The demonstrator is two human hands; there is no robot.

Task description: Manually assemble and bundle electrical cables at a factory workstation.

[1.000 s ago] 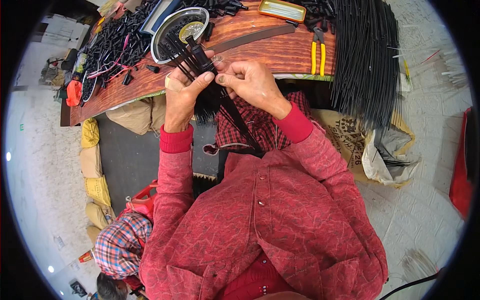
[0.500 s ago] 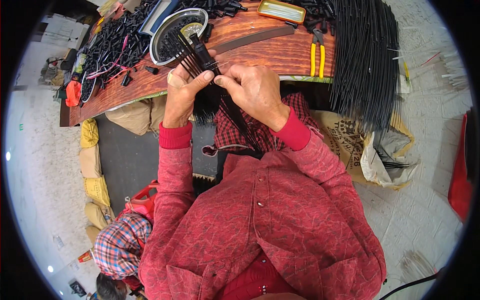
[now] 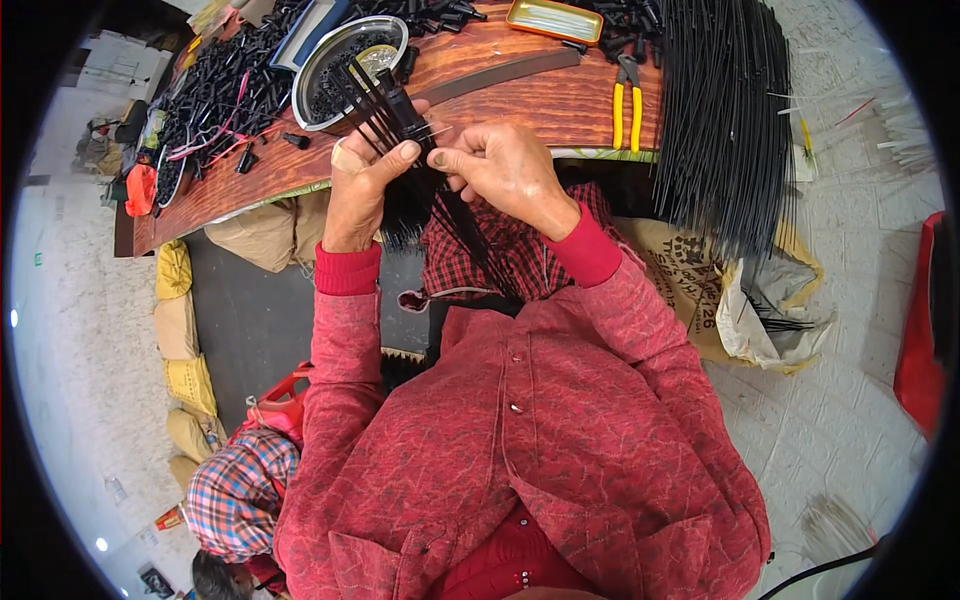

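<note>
My left hand [image 3: 360,195], with a tan patch by its thumb, is closed round a bundle of thin black rods [image 3: 462,230] gathered about a black cylindrical hub [image 3: 402,108]. The rods fan out above the hand and trail down toward my lap. From the hub's collar a fine pale wire [image 3: 439,132] sticks out to the right. Close against the rods, just under that wire, my right hand [image 3: 515,180] has its thumb and curled fingers drawn together. What lies between its fingertips is too small to tell.
On the wooden table [image 3: 500,100] are a steel bowl [image 3: 298,95] of small black parts, heaped black pieces [image 3: 215,110], a dark flat strip [image 3: 510,78], a tin [image 3: 555,20] and yellow-handled pliers [image 3: 627,105]. Long black rods [image 3: 720,130] overhang the right edge. A person [image 3: 240,490] sits lower left.
The right hand's fingers have shifted slightly, drawing down from the hub's collar. The left hand keeps its hold on the bundle. The whole view has moved a little.
</note>
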